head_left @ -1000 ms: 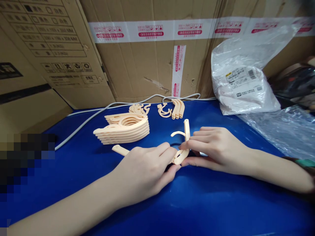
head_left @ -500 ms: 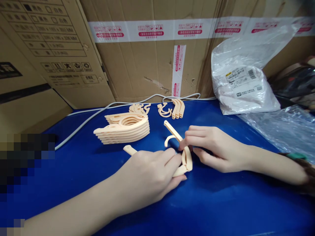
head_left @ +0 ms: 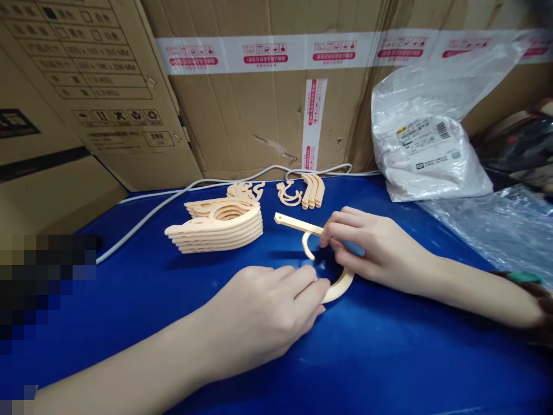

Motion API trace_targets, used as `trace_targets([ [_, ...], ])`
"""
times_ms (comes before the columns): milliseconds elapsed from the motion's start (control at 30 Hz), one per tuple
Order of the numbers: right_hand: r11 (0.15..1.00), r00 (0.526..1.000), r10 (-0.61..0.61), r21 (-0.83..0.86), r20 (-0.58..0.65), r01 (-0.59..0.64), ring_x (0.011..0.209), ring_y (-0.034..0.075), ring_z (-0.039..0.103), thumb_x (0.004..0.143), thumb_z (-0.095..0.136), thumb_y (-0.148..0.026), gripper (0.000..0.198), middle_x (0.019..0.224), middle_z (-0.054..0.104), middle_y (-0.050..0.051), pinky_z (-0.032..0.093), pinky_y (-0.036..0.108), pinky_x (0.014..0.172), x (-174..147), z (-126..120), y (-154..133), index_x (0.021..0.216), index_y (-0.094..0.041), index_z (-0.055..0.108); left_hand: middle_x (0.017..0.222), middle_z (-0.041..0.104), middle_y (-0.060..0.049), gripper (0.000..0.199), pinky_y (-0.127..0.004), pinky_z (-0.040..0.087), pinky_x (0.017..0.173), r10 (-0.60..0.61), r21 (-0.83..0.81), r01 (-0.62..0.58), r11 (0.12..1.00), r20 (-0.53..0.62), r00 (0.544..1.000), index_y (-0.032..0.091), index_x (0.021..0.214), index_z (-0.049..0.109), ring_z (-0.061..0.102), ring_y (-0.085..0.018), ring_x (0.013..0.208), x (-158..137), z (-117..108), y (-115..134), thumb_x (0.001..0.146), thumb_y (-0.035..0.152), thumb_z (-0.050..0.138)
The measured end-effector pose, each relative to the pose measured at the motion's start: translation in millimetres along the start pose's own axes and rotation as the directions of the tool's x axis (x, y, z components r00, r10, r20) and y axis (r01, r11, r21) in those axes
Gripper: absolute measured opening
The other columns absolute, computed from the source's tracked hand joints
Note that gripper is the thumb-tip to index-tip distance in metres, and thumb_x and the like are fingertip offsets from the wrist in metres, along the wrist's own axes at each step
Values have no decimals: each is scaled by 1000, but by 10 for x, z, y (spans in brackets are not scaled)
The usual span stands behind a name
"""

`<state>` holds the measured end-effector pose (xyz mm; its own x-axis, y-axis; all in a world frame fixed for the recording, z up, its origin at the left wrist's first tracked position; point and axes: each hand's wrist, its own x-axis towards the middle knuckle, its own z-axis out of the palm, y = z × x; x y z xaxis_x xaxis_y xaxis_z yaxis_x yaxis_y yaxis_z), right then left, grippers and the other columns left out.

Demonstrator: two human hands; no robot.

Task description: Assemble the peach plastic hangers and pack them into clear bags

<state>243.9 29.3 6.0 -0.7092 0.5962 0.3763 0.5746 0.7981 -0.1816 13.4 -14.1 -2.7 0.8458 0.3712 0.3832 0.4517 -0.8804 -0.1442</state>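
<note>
A cream plastic folding hanger is between my two hands. Its straight arm (head_left: pixel 298 223) juts out to the left from the fingers of my right hand (head_left: pixel 374 245), which pinch it where the hook (head_left: pixel 307 246) curves down. My left hand (head_left: pixel 276 302) is closed on the near end of the hanger's curved part (head_left: pixel 341 287), with the fingers covering that end. The joint of the hanger is hidden behind the right fingers.
Left of the hands stands a stack of cream hangers (head_left: pixel 216 227). Behind lie loose hooks (head_left: pixel 244 190), more hooks (head_left: pixel 288 195) and several curved arms (head_left: pixel 311 191). A white cable (head_left: pixel 159 210) crosses the blue table (head_left: pixel 389 357). Cardboard boxes (head_left: pixel 242 115) and a plastic bag (head_left: pixel 432 150) border it.
The hanger's straight arm has swung towards level, and the hook has turned with it. My right hand has shifted slightly up and right. The hanger end left of my left hand no longer shows.
</note>
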Motion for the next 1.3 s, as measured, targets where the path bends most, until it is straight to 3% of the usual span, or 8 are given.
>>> trace_targets([
  [267, 990, 994, 106, -93, -10, -107, 86, 21, 54, 86, 48, -9, 15, 89, 62, 5, 42, 32, 74, 30, 20, 88, 89, -17, 61, 88, 66, -1, 20, -32, 46, 59, -147, -33, 147, 989, -1, 989, 17, 104, 66, 61, -20, 80, 17, 18, -79, 98, 24, 48],
  [467, 985, 994, 107, -138, -16, -108, 84, 21, 55, 87, 47, -9, 18, 91, 62, 7, 42, 34, 75, 19, 36, 118, 89, -16, 63, 92, 64, -4, 18, -36, 49, 70, -235, -65, 236, 970, 23, 972, 16, 96, 66, 58, -23, 88, 42, 23, -144, 96, 24, 50],
  [800, 974, 985, 171, -153, -9, -170, 79, 19, 58, 89, 45, -12, 17, 92, 63, 5, 39, 35, 76, 13, 55, 146, 86, -17, 61, 96, 62, -7, 27, -36, 50, 71, -255, -95, 259, 961, 55, 965, 17, 108, 68, 57, -24, 90, 53, 28, -163, 98, 19, 43],
  [1000, 967, 982, 186, -180, 3, -183, 79, 20, 58, 87, 47, -11, 15, 87, 63, 5, 39, 35, 75, 19, 41, 165, 85, -17, 60, 96, 64, -8, 28, -37, 51, 72, -213, -5, 213, 977, 33, 977, 15, 108, 68, 58, -25, 89, 61, 25, -139, 98, 18, 41],
  [1100, 971, 990, 140, -190, -27, -143, 84, 22, 58, 89, 46, -12, 15, 90, 64, 7, 40, 36, 75, 32, 14, 130, 89, -16, 61, 97, 65, -8, 27, -37, 50, 74, -192, 64, 193, 979, -28, 981, 14, 108, 67, 59, -24, 88, 82, -24, -130, 98, 20, 42],
  [1200, 986, 999, -7, -164, -41, 0, 86, 23, 57, 96, 43, -19, 21, 94, 64, 9, 42, 37, 76, 21, 1, 34, 98, -14, 63, 96, 65, -9, 29, -38, 49, 76, -196, 175, 207, 963, -78, 978, 13, 106, 67, 59, -24, 88, 141, -161, -190, 98, 21, 40],
  [1300, 982, 991, -133, -133, 6, 133, 84, 21, 57, 99, 44, -29, 26, 97, 64, 9, 44, 35, 75, -11, 28, -71, 107, -15, 64, 99, 66, -8, 30, -35, 48, 74, -321, 252, 333, 908, -91, 943, 16, 102, 68, 59, -25, 94, 225, -368, -389, 97, 26, 40],
])
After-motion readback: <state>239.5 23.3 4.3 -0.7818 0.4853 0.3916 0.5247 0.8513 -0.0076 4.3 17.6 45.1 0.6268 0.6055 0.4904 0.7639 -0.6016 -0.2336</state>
